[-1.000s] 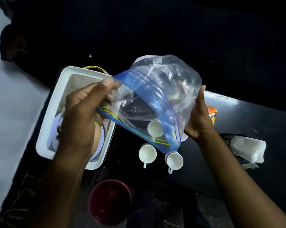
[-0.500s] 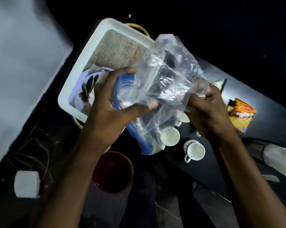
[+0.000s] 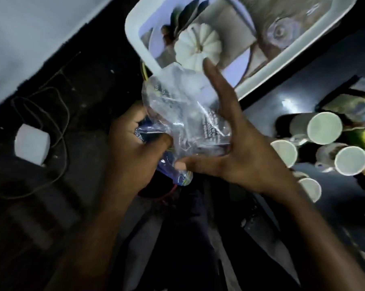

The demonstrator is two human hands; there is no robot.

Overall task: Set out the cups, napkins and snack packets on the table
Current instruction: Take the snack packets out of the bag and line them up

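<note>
Right hand (image 3: 236, 148) fingers now spread; left hand (image 3: 135, 152) keeps gripping bag (image 3: 185, 114).

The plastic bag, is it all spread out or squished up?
Squished up: the plastic bag is crumpled between both hands, left hand and right hand.

Dim, motion-blurred wide-angle view; glare on the dark table (image 3: 286, 102), white tray (image 3: 135, 45) brightest, edges bowed.

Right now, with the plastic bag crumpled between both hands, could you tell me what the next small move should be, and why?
Probably set the plastic bag down in the white tray. It looks empty, the left hand has it in a closed grip, the right hand only presses it with open fingers, and four cups already stand on the table.
</note>
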